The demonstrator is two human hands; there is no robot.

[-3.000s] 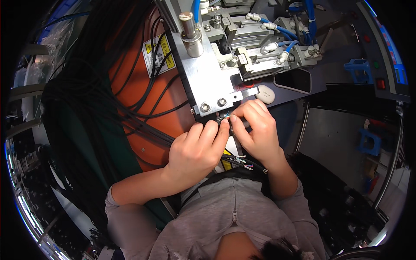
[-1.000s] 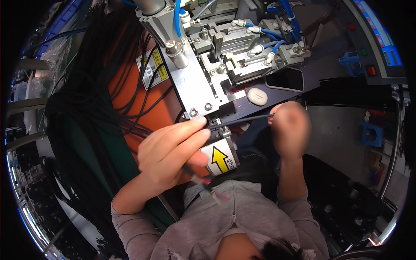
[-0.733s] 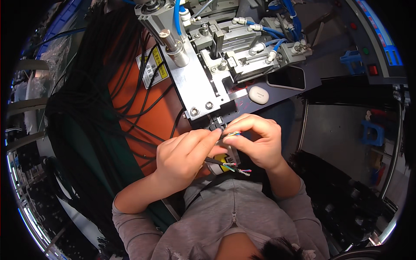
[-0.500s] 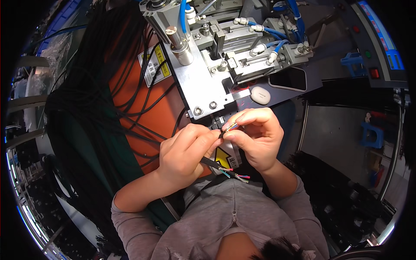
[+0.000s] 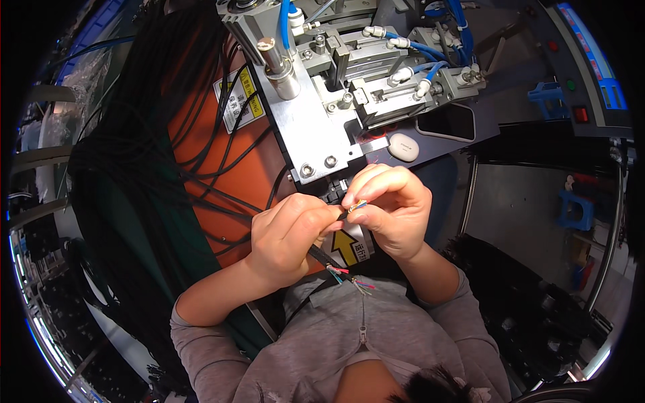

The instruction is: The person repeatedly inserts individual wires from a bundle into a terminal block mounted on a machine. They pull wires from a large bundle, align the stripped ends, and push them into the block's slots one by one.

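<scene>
My left hand [image 5: 290, 232] is closed around black cables just in front of the machine. One black cable's end pokes out between its thumb and forefinger, and thin coloured wires [image 5: 360, 205] fan from it. On those wires my right hand [image 5: 395, 209] is closed in a pinch, the fingertips of both hands almost touching. Below my left palm, more black cables [image 5: 324, 257] slant down to the right. Their stripped ends show pink, teal and whitish wires [image 5: 363, 287] in front of the grey top. The part of the cables inside my left fist is hidden.
A metal fixture [image 5: 316, 127] with blue air hoses [image 5: 430, 50] stands just beyond my hands. To its right lie a white oval case [image 5: 404, 147] and a phone [image 5: 447, 123]. Many black cables [image 5: 148, 134] drape over the orange surface [image 5: 201, 144] at left. A yellow arrow label [image 5: 345, 248] sits below my hands.
My right hand has shifted slightly left and turned with the coloured wires. My left hand has moved slightly right. The hanging cable ends have swung left and down.
</scene>
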